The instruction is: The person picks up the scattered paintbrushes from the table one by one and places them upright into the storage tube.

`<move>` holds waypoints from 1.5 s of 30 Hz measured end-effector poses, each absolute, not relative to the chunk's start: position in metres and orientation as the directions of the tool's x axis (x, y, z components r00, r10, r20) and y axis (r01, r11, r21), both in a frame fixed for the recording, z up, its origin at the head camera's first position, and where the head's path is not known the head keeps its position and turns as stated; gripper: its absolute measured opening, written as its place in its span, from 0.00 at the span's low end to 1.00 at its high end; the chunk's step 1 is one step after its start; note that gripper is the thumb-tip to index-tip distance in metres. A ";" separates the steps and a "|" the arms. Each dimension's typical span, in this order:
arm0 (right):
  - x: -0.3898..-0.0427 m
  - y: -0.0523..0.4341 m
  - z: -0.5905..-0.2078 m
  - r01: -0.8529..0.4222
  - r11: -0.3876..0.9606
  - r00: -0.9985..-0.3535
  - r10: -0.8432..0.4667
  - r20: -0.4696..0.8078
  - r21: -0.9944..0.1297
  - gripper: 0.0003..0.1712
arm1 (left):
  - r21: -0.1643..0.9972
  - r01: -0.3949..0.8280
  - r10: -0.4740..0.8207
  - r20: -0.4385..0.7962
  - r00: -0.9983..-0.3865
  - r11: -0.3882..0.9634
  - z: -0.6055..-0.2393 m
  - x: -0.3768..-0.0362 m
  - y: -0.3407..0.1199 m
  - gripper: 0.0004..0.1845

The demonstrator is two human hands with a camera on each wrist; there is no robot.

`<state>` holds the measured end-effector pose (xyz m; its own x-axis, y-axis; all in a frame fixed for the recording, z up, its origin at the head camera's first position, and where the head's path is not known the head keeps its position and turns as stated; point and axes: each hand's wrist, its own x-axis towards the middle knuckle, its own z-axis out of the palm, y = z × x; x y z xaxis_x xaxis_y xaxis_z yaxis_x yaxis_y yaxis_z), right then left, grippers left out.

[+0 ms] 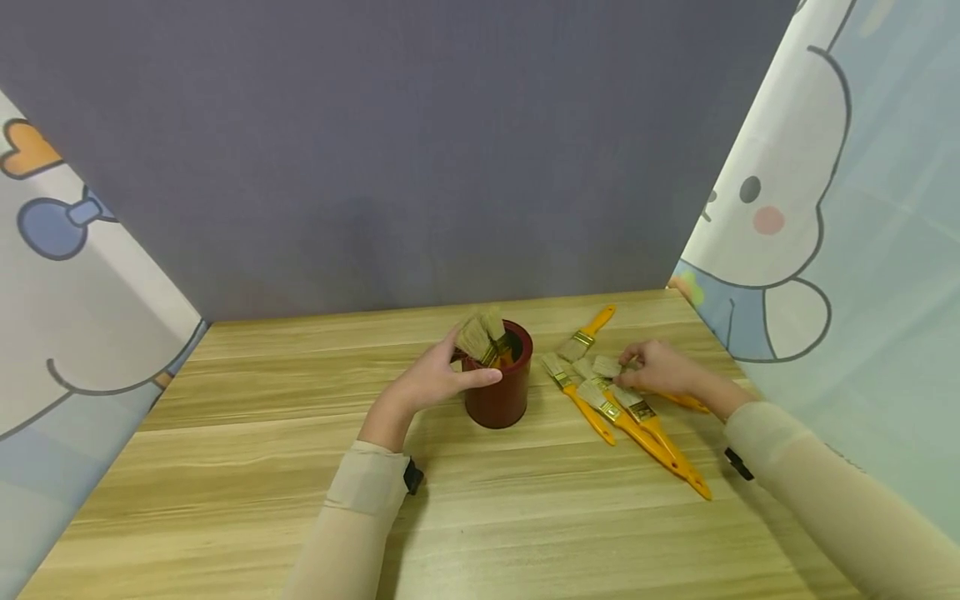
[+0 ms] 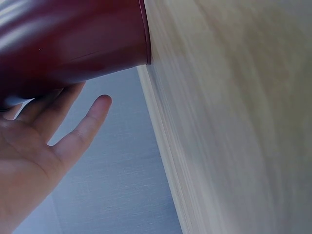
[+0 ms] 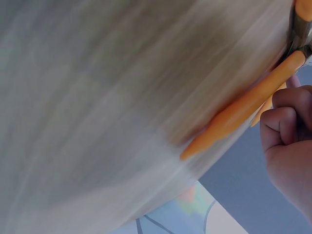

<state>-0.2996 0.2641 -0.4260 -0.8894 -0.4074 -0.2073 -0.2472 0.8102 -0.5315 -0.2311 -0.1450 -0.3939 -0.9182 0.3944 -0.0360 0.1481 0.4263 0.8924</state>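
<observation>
A dark red cup (image 1: 501, 396) stands on the wooden table (image 1: 247, 467) with a few paintbrushes (image 1: 480, 336) in it, bristles up. My left hand (image 1: 441, 377) holds the cup from the left, thumb across its front and fingers behind it. The left wrist view shows the palm (image 2: 29, 156) against the cup (image 2: 73, 39) with one finger sticking out straight. Right of the cup lie several orange-handled brushes (image 1: 626, 415). My right hand (image 1: 658, 367) rests over them, its fingers (image 3: 285, 122) curled on one brush (image 1: 606, 365) whose handle (image 3: 243, 109) lies on the table.
A grey panel (image 1: 420, 150) closes off the table's far edge. Cartoon-printed curtains hang at the left (image 1: 67, 275) and right (image 1: 847, 208). One brush (image 1: 588, 332) lies apart near the back. Bare wood stretches across the front and left of the table.
</observation>
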 end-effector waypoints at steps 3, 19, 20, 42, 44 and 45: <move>-0.302 0.267 -0.425 -0.233 0.820 -0.894 -0.392 -0.216 -0.523 0.30 | 0.894 0.154 0.397 -0.029 -0.917 0.420 -0.395 -0.231 -0.145 0.52; -0.313 0.268 -0.364 -0.288 0.810 -0.930 -0.364 -0.053 -0.511 0.26 | 0.885 0.138 0.395 -0.056 -0.917 0.444 -0.397 -0.230 -0.146 0.54; -0.312 0.263 -0.354 -0.301 0.811 -0.930 -0.366 -0.033 -0.502 0.26 | 0.885 0.134 0.391 -0.057 -0.919 0.445 -0.397 -0.229 -0.147 0.54; -0.270 0.115 -0.215 -0.525 0.626 -0.820 -0.554 0.146 -0.577 0.18 | 0.909 0.153 0.433 -0.034 -0.901 0.388 -0.392 -0.231 -0.148 0.51; -0.271 0.112 -0.224 -0.531 0.621 -0.810 -0.573 0.128 -0.577 0.20 | 0.912 0.153 0.438 -0.033 -0.899 0.382 -0.392 -0.231 -0.147 0.50; -0.271 0.111 -0.229 -0.535 0.618 -0.803 -0.584 0.118 -0.577 0.22 | 0.912 0.154 0.437 -0.030 -0.899 0.380 -0.392 -0.232 -0.146 0.50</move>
